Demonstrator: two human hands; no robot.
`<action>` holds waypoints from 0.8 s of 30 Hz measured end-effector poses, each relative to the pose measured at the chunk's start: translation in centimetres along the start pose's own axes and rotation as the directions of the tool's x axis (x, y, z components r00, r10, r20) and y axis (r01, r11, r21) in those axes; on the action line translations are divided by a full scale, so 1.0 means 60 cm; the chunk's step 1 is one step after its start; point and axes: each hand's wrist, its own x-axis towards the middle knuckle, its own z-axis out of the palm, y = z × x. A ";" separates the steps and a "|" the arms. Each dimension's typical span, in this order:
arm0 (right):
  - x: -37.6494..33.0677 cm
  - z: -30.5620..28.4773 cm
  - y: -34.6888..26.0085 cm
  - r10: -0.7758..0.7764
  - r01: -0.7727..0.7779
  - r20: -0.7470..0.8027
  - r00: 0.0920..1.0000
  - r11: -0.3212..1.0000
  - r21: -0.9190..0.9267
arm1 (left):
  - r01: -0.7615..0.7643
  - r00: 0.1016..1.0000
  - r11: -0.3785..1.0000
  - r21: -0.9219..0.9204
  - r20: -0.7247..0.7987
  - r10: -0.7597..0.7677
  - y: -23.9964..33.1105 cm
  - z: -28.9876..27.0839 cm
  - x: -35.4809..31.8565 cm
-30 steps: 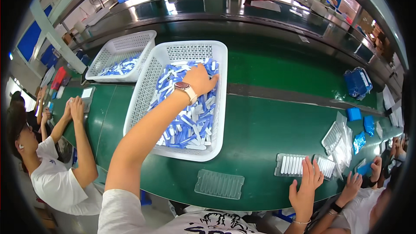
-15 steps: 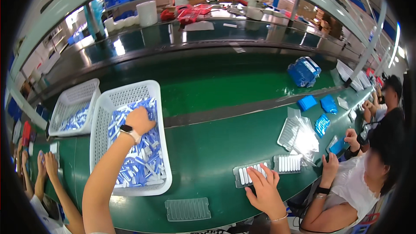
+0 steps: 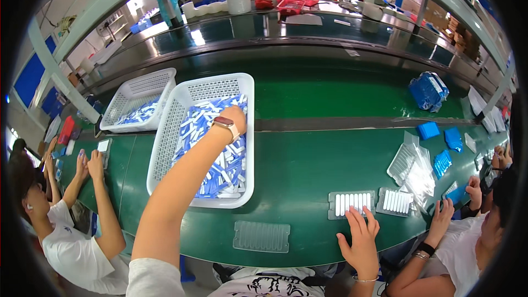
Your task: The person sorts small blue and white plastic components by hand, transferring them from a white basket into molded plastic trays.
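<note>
My left hand (image 3: pixel 235 119), with a watch at its wrist, reaches into a white perforated basket (image 3: pixel 155 165) near its right wall. Small blue and white plastic sticks (image 3: pixel 223 168) fill the basket in a loose heap. The fingers point down and are hidden behind the hand. My right hand (image 3: pixel 362 245) is open, fingers spread, with the fingertips at the near edge of a clear slotted tray (image 3: pixel 332 207) that holds a row of white sticks (image 3: pixel 352 202). An unfilled clear slotted tray (image 3: pixel 261 236) lies on the table between my arms.
A second white basket (image 3: pixel 113 122) with fewer sticks stands at the left. Right of my hand lie another filled tray (image 3: pixel 395 202), clear plastic trays (image 3: pixel 404 162) and blue packets (image 3: pixel 441 162). Co-workers sit close on both sides; one co-worker's hand (image 3: pixel 440 220) rests at the right.
The whole view has swung left, so the scene sits farther right. My right hand has drawn back slightly, uncovering more white sticks. My left hand stays in the basket.
</note>
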 end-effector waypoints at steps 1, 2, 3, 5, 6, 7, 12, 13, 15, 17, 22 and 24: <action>-0.004 -0.002 0.001 0.011 -0.012 0.010 1.000 1.000 0.018 | 0.006 1.000 1.000 0.004 0.003 -0.006 0.000 -0.007 -0.008; -0.007 -0.004 0.004 0.009 -0.009 0.012 1.000 1.000 0.024 | 0.014 0.999 0.991 -0.131 0.032 -0.010 -0.004 -0.015 -0.017; -0.012 -0.004 0.007 0.016 -0.016 0.003 1.000 1.000 0.026 | 0.023 0.998 0.965 -0.261 0.059 -0.007 -0.004 -0.028 -0.027; -0.017 -0.009 0.012 0.033 -0.033 -0.017 0.999 0.999 0.037 | 0.040 0.999 0.937 -0.347 0.021 -0.035 -0.043 -0.012 -0.035; -0.020 -0.009 0.014 0.035 -0.034 -0.016 0.999 0.998 0.046 | 0.051 0.998 0.897 -0.439 -0.016 -0.064 -0.065 -0.007 -0.042; -0.022 -0.009 0.020 0.033 -0.032 -0.013 0.999 0.999 0.038 | 0.150 0.989 0.865 -0.480 0.068 -0.134 -0.075 -0.016 -0.050; -0.013 -0.009 0.024 0.028 -0.027 -0.030 0.999 0.999 0.039 | 0.328 0.940 0.142 -0.934 0.308 -0.148 -0.111 -0.034 -0.095; -0.010 -0.005 0.025 0.024 -0.023 -0.044 0.999 0.999 0.041 | 0.304 0.943 -0.101 -0.947 0.314 -0.107 -0.122 -0.033 -0.100; -0.006 0.000 0.022 0.009 -0.007 -0.048 0.999 0.999 0.052 | 0.242 0.953 -0.129 -0.962 0.260 -0.153 -0.140 -0.009 -0.098; -0.003 0.002 0.018 0.004 -0.001 -0.051 0.999 0.998 0.055 | 0.181 0.960 -0.141 -0.973 0.206 -0.191 -0.155 0.010 -0.098; -0.006 -0.004 0.012 0.039 -0.038 -0.018 0.999 0.999 0.034 | 0.077 0.992 0.565 -0.822 0.005 -0.128 -0.110 -0.041 -0.143; -0.005 -0.004 0.010 0.042 -0.041 -0.002 0.999 0.999 0.031 | 0.014 0.989 0.577 -0.817 -0.073 -0.128 -0.136 -0.018 -0.139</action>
